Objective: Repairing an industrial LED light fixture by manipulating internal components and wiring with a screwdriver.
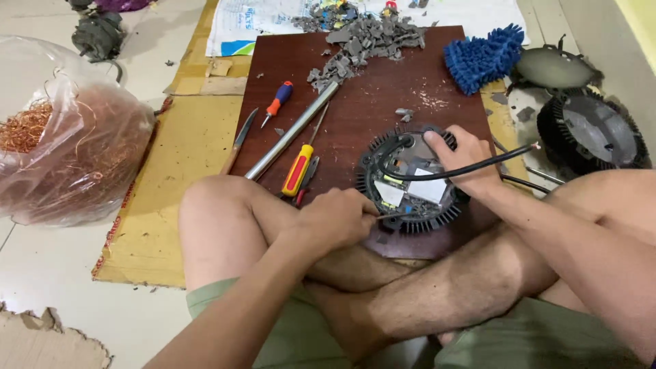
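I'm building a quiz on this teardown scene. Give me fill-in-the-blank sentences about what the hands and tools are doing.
1. The right hand rests on the round black finned ____.
2. The left hand holds a thin metal tool against that housing's ____ edge.
3. The yellow-and-red-handled screwdriver lies on the dark ____ board.

Missing words: housing; near; wooden

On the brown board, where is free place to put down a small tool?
Bare wood lies between the steel rod and the round black finned unit, below the grey debris pile. A smaller bare patch sits right of that pile, before the blue mop head. It is crowded around the yellow-handled screwdriver and both hands.
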